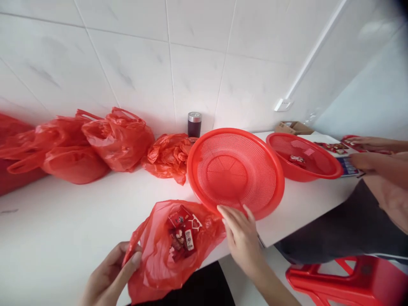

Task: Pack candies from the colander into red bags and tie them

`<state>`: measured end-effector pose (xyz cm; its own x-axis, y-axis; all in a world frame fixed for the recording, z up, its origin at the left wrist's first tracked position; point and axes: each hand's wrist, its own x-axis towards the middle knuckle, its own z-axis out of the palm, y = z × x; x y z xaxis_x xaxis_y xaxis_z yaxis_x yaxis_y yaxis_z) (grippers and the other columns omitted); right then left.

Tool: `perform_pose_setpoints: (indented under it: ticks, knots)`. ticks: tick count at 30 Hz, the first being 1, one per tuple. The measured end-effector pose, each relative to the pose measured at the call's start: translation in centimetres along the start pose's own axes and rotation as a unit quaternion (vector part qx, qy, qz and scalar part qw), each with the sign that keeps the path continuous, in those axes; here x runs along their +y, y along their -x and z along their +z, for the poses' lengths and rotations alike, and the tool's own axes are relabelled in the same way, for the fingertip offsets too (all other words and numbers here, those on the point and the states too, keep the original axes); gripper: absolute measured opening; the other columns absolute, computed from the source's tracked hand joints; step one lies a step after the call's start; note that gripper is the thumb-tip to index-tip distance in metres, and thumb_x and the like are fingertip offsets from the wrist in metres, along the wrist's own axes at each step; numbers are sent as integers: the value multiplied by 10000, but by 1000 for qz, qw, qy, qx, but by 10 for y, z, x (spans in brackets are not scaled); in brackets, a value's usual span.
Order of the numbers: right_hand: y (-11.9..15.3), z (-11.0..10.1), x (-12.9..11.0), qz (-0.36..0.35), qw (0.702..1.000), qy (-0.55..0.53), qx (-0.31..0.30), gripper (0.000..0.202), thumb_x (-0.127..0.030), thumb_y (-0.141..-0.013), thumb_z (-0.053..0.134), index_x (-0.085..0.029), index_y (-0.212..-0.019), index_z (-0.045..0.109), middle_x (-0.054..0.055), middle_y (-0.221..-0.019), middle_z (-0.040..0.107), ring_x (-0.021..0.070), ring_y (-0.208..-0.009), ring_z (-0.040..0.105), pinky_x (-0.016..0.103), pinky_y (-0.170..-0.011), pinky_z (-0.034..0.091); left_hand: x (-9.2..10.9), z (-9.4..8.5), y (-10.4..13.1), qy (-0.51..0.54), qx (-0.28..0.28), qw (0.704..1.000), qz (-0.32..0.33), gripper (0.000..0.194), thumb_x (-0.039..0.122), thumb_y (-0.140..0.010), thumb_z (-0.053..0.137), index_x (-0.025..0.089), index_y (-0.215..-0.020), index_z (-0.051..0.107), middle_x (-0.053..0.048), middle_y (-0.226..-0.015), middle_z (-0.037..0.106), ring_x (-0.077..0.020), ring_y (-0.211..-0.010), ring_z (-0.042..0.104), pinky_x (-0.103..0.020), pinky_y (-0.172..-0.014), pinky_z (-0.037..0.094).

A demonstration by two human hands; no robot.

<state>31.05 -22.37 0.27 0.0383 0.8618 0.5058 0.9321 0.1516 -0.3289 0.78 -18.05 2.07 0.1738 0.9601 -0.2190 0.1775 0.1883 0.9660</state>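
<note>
A thin red plastic bag (149, 255) lies at the table's front edge with its mouth spread open. Inside it are several small red packets (178, 238) with white and printed parts. My left hand (114, 272) pinches the left edge of the bag between thumb and fingers. My right hand (240, 238) is at the near rim of a red colander basket (258, 170), its fingers stretched out and touching the rim, beside the bag's right edge. The colander appears tilted towards me, and nothing shows inside it. The undersides of the right fingers are hidden.
Filled red bags (121, 140) stand along the wall at the left, beside a crumpled red bag (168, 155) and a dark tumbler (194, 124). Right of the colander is another red basket (309, 163) holding a few packets. A co-worker's arms (379, 157) reach in there, above a red stool (334, 280).
</note>
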Motion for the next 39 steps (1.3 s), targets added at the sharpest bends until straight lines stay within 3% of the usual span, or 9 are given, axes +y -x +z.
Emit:
perform_pose_setpoints:
  ticks: [5,9,15,20,25,28,30,34,39]
  knots:
    - [-60,-1,26,12,997,-3,73,475,-84,-917,342,-272,-1314,521,62,-1276,600,241,-1201,535,576,-1115,215,10,0,8,0,48,999,6,360,518,-748,687,239,-967,630,-8,-890,680,-182,-857,624,-191,-744,517]
    - [-64,0,21,-3,988,-108,108,337,-202,-947,413,-258,-1255,537,97,-1258,576,231,-1215,511,464,-1075,356,10,-2,20,16,66,997,-21,409,517,-754,680,250,-1056,615,-21,-958,697,-214,-907,644,-235,-759,541]
    - [-7,8,23,203,941,-253,-99,488,-462,-874,580,-231,-1285,454,93,-1144,621,244,-1026,616,397,-852,523,2,-2,33,-8,22,998,-62,319,526,-755,672,236,-885,644,-12,-812,656,-211,-812,632,-246,-699,546]
    - [-5,-12,36,242,886,-342,-200,292,-473,-911,492,-202,-862,588,27,-778,630,188,-721,626,309,-632,517,6,-16,28,-32,1,998,-61,352,567,-738,657,219,-690,642,-9,-673,626,-202,-680,596,-251,-598,534]
    - [-88,-69,27,215,875,-431,-62,209,-429,-859,595,-223,-849,628,36,-835,646,152,-709,608,263,-567,490,74,-40,-3,41,143,987,66,373,525,-613,801,196,-721,661,40,-635,649,-103,-604,565,-134,-542,470]
    - [-137,-97,0,136,870,-471,42,155,-375,-836,632,-222,-832,611,14,-827,620,130,-723,603,214,-525,454,132,-39,-20,111,149,946,264,267,373,-722,783,153,-784,644,38,-675,649,-64,-589,560,-149,-599,469]
    - [-157,-106,-21,73,883,-459,64,169,-385,-869,593,-218,-840,600,9,-835,614,123,-747,600,203,-542,449,160,-32,-28,100,147,929,325,216,302,-793,735,114,-833,636,33,-692,633,-60,-608,560,-183,-638,463]
    - [-177,-104,-44,28,905,-421,-54,233,-402,-872,598,-191,-774,581,-8,-720,578,105,-648,567,208,-547,442,178,-27,-43,31,71,966,249,300,352,-833,685,66,-778,615,21,-670,616,-88,-646,586,-255,-699,474]
    - [-196,-105,-41,11,889,-457,-17,225,-347,-900,563,-188,-741,555,-18,-691,560,93,-640,536,211,-588,425,179,-41,-44,55,56,966,246,283,325,-817,708,75,-727,610,25,-624,614,-54,-582,572,-155,-571,464]
